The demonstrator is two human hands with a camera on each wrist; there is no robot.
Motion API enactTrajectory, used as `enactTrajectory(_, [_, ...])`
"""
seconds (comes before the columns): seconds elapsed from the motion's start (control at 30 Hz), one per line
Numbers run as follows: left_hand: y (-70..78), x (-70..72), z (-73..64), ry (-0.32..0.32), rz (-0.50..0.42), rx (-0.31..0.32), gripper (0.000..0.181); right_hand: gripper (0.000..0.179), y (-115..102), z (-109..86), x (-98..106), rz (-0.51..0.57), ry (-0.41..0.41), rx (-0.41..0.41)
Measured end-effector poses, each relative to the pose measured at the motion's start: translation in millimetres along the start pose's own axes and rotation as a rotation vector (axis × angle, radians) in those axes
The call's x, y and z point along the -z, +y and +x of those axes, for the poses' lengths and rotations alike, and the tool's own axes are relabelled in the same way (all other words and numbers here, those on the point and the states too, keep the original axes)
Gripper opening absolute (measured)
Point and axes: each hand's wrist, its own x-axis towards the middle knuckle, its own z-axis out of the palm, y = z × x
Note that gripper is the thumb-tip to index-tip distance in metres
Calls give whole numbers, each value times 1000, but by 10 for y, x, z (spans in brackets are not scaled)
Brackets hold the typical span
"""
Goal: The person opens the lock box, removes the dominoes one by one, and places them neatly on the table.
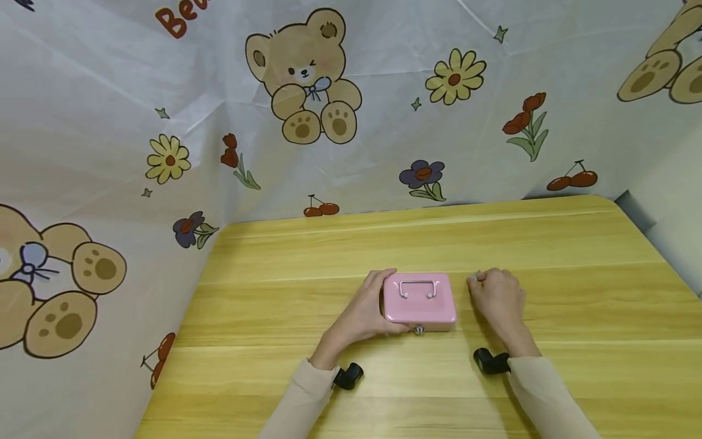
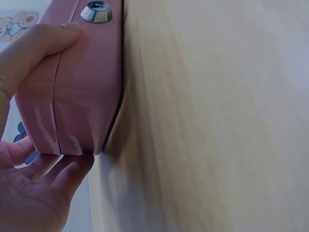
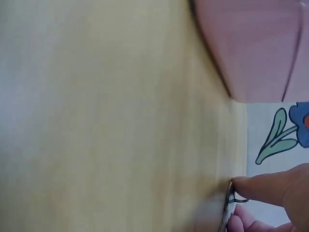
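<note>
One pink box has its left end in the left hand.

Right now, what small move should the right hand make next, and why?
Probably ease the right hand toward the front lock: it pinches a small metal item, perhaps a key, beside the pink box, the lock's face is uncovered, and the left hand grips the box.

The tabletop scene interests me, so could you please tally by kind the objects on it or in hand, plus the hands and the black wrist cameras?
Pink box: 1
Small metallic item, partly hidden, counted as one: 1
Hands: 2 (left hand gripping the box, right hand pinching the metallic item)
Black wrist cameras: 2
Total: 6
</note>
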Motion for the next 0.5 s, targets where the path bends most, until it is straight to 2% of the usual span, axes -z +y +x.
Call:
enactTrajectory(0.27, [-6, -4, -1, -4, 8, 5, 112, 25, 31, 68, 50, 92, -94, -53])
enactTrajectory(0.5, [-12, -1, 2, -5, 3, 6, 112, 26, 39, 38, 43, 173, -69, 34])
